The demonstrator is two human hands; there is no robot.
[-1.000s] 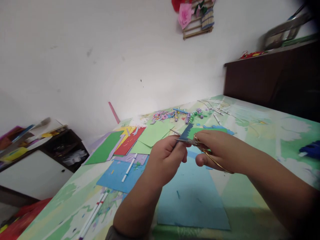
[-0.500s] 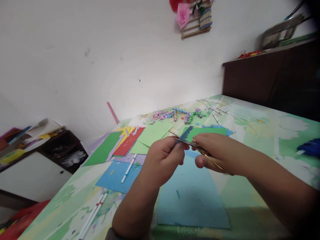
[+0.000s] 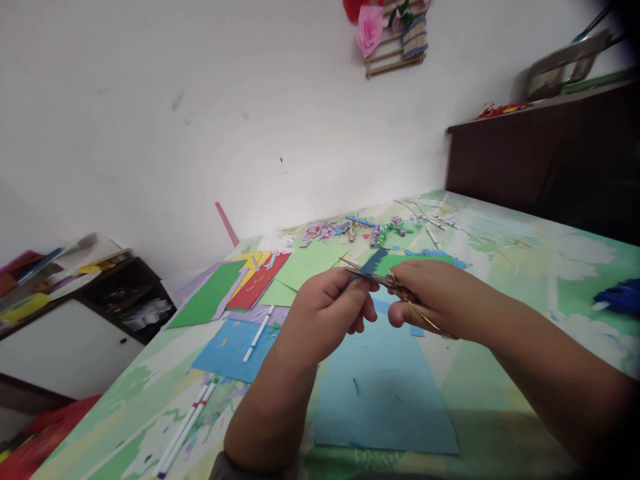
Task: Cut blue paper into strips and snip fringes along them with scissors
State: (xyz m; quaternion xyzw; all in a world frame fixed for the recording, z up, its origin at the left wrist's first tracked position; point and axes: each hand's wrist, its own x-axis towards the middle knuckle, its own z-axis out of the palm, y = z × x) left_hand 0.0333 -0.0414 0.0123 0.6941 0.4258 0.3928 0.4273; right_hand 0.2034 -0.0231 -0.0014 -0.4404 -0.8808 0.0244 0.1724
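Observation:
My left hand (image 3: 327, 310) pinches a dark blue fringed paper strip (image 3: 375, 261), whose cut edge points up and away. Gold-handled scissors (image 3: 400, 289) are held in my right hand (image 3: 430, 293), with their blades parted at the strip beside my left fingertips. Below both hands a light blue sheet (image 3: 383, 393) lies on the table, with small dark blue scraps on it. A green sheet (image 3: 411, 262) lies just behind the hands.
Left on the patterned table (image 3: 125, 407) are green (image 3: 207, 295), red (image 3: 259, 283) and blue sheets (image 3: 215, 353), plus white markers (image 3: 183, 430). Curled paper pieces (image 3: 375, 235) lie at the back. A dark blue object (image 3: 620, 294) sits at the right edge.
The scissor blades have opened wider at the strip. My left fingers have spread slightly below it, and my right hand has shifted a little. The view has moved slightly.

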